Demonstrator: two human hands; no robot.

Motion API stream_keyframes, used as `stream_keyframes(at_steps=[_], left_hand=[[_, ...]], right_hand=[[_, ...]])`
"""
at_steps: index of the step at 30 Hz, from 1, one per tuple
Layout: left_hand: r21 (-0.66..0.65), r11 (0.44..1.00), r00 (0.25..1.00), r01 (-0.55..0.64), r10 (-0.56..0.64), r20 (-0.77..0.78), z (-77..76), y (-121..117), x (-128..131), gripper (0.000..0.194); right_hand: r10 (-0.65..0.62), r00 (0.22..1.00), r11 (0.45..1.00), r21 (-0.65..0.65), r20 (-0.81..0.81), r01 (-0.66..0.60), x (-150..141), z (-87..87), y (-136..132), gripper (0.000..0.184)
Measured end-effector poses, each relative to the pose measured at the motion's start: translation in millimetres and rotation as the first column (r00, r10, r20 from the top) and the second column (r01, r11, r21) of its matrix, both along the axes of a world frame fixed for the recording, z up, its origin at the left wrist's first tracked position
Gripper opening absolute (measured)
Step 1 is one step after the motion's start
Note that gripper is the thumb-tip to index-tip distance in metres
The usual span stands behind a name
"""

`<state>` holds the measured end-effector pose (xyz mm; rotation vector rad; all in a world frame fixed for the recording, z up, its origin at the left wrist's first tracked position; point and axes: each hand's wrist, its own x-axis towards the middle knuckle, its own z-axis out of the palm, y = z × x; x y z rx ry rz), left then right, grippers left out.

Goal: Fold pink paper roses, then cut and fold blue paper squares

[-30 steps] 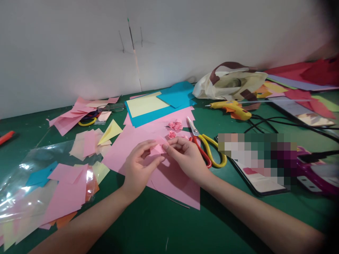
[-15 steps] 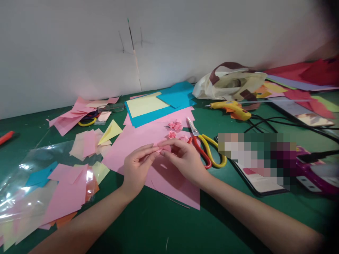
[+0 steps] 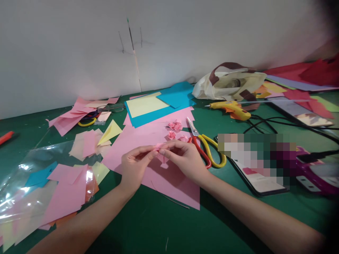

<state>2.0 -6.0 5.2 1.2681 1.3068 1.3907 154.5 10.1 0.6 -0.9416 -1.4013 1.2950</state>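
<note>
My left hand (image 3: 135, 164) and my right hand (image 3: 181, 155) meet over a large pink paper sheet (image 3: 182, 187). Between their thumbs and fingertips they pinch a small piece of pink paper (image 3: 158, 146); both hands are closed on it. The fingers hide much of its shape. Just beyond the right hand lie small pink paper flowers (image 3: 172, 134). Scissors (image 3: 203, 144) with one red and one yellow handle lie right of that hand, blades pointing away. A thin wire (image 3: 172, 199) crosses the sheet's near edge.
A yellow glue gun (image 3: 230, 108) with black cables lies at the back right, before a cream bag (image 3: 230, 83). A phone (image 3: 267, 181) is at the right. Blue paper (image 3: 177, 94) lies behind; a clear plastic bag (image 3: 34, 158) and paper scraps (image 3: 83, 144) cover the left.
My fingers have shifted slightly on the pink paper, with the thumbs now drawn together in front of it. More of the paper shows above the fingertips. Other things stay put.
</note>
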Motion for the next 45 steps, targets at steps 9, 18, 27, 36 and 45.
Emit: stream_keyframes(at_steps=[9, 18, 27, 36, 45], left_hand=[[-0.067, 0.998, 0.996, -0.019, 0.025, 0.09, -0.3, 3.3, 1.3, 0.009], [-0.067, 0.998, 0.997, -0.01, 0.014, 0.07, -4.9, 1.6, 1.9, 0.016], [-0.075, 0.996, 0.994, 0.041, -0.033, 0.105, -5.4, 1.8, 1.0, 0.025], [-0.03, 1.0, 0.998, -0.01, 0.008, -0.07, -0.4, 0.5, -0.1, 0.008], [-0.047, 0.999, 0.997, -0.006, 0.003, -0.073, -5.0, 1.8, -1.9, 0.008]], right_hand=[[0.001, 0.996, 1.0, 0.022, 0.089, -0.003, -1.3, 2.5, -1.1, 0.009], [-0.116, 0.993, 0.993, 0.014, 0.017, 0.116, -1.2, -4.9, 0.1, 0.017], [-0.151, 0.965, 0.988, 0.07, 0.216, 0.139, -0.6, -0.3, -2.4, 0.018], [-0.098, 0.972, 0.995, 0.052, 0.213, 0.089, -0.9, -3.2, -3.5, 0.029], [-0.158, 0.945, 0.976, 0.192, 0.285, 0.106, -2.2, 4.0, -8.0, 0.019]])
